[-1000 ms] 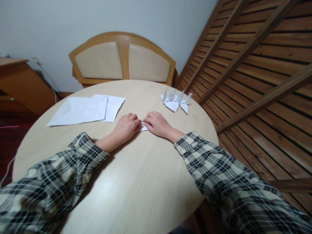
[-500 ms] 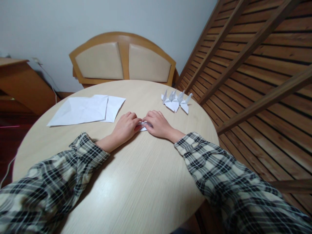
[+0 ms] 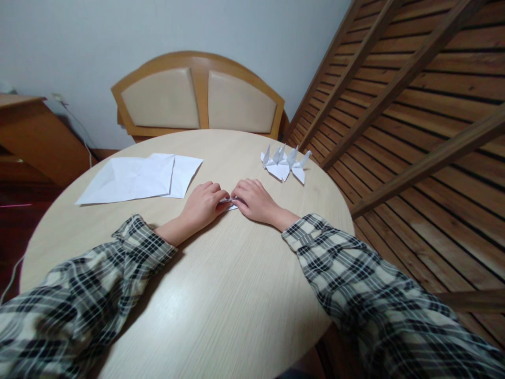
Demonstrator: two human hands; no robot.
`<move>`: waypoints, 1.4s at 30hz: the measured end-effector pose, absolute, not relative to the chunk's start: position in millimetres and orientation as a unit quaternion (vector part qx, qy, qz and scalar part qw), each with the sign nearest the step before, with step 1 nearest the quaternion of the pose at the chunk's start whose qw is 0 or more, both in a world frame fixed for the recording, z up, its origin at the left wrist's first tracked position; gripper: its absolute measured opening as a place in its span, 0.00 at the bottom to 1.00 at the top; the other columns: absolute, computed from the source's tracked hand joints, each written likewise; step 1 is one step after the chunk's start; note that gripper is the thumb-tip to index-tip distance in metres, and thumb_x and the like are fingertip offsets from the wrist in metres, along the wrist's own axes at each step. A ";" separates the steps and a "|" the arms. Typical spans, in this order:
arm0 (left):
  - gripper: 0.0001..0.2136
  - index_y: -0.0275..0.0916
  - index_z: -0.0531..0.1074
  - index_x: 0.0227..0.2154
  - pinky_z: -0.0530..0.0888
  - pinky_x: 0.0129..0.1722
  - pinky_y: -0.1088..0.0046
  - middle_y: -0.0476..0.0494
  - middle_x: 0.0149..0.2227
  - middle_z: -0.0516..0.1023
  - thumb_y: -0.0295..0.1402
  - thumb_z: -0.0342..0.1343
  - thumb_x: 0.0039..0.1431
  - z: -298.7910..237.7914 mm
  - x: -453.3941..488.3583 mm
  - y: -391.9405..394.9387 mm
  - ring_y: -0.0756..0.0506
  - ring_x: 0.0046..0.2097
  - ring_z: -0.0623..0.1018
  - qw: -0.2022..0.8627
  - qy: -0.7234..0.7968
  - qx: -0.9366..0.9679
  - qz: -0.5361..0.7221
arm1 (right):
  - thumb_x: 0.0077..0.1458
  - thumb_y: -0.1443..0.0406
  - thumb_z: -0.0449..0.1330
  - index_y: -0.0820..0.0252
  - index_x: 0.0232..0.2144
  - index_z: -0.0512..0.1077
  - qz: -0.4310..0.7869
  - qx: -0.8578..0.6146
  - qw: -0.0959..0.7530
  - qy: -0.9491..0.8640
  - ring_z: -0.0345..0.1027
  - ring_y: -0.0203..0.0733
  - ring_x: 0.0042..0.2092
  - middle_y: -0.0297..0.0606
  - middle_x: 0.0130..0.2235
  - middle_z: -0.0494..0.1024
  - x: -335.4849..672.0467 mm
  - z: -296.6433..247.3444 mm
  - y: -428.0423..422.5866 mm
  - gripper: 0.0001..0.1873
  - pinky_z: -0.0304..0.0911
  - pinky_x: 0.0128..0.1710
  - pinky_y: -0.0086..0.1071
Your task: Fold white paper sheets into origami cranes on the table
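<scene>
A small piece of folded white paper (image 3: pixel 232 207) lies at the middle of the round table, mostly covered by my fingers. My left hand (image 3: pixel 202 204) pinches its left side, with the fingers curled and the thumb low. From the other side my right hand (image 3: pixel 255 201) grips it, thumb and fingertips closed on the paper. The two hands nearly meet over it. Beyond my right hand stands a group of several white paper cranes (image 3: pixel 282 167). To the left of my left hand lie flat white paper sheets (image 3: pixel 130 178), one overlapping another.
The round wooden table (image 3: pixel 205 295) carries everything. Behind it stands a wooden headboard (image 3: pixel 203 79) with cream panels against the wall. A slatted wooden partition (image 3: pixel 394 131) rises at the right, and a brown cabinet (image 3: pixel 35 137) stands at the left.
The fingertips have shifted slightly on the folded paper, and less of its white surface shows between my hands. The cranes and sheets stay where they were.
</scene>
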State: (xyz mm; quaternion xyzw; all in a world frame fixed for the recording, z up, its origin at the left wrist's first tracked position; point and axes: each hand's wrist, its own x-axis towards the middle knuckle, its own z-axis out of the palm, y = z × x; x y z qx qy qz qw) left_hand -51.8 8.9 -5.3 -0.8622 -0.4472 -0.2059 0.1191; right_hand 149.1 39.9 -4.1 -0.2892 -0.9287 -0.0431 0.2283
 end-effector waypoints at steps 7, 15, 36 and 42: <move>0.16 0.36 0.76 0.34 0.62 0.35 0.66 0.42 0.29 0.73 0.43 0.51 0.66 -3.0 -52.0 7.0 0.43 0.34 0.69 0.122 -0.444 -0.868 -0.184 | 0.67 0.63 0.50 0.60 0.39 0.73 -0.057 -0.261 0.253 -0.930 0.59 0.47 0.45 0.44 0.40 0.73 149.1 -4.2 40.7 0.13 0.49 0.46 0.41; 0.19 0.37 0.77 0.30 0.64 0.35 0.66 0.44 0.27 0.69 0.40 0.45 0.69 -4.9 -52.0 10.3 0.44 0.33 0.68 0.050 -0.444 -0.857 -0.258 | 0.65 0.64 0.52 0.55 0.45 0.73 -0.077 -0.297 0.336 -0.890 0.59 0.49 0.52 0.43 0.48 0.72 151.2 1.0 34.2 0.12 0.50 0.54 0.45; 0.07 0.36 0.74 0.27 0.65 0.22 0.74 0.45 0.25 0.76 0.35 0.60 0.50 -5.4 -40.4 15.1 0.50 0.24 0.69 -0.597 -0.431 -0.470 -0.487 | 0.63 0.67 0.51 0.52 0.52 0.70 -0.090 -0.251 0.310 -0.913 0.58 0.50 0.57 0.40 0.54 0.71 157.7 -1.2 32.6 0.17 0.46 0.58 0.47; 0.08 0.36 0.75 0.27 0.68 0.23 0.72 0.43 0.26 0.77 0.36 0.59 0.51 -11.5 -42.7 22.6 0.49 0.25 0.71 -0.567 -0.416 -0.543 -0.459 | 0.64 0.66 0.51 0.51 0.52 0.71 -0.088 -0.242 0.301 -0.918 0.59 0.50 0.57 0.39 0.53 0.74 158.9 0.6 33.4 0.16 0.47 0.59 0.48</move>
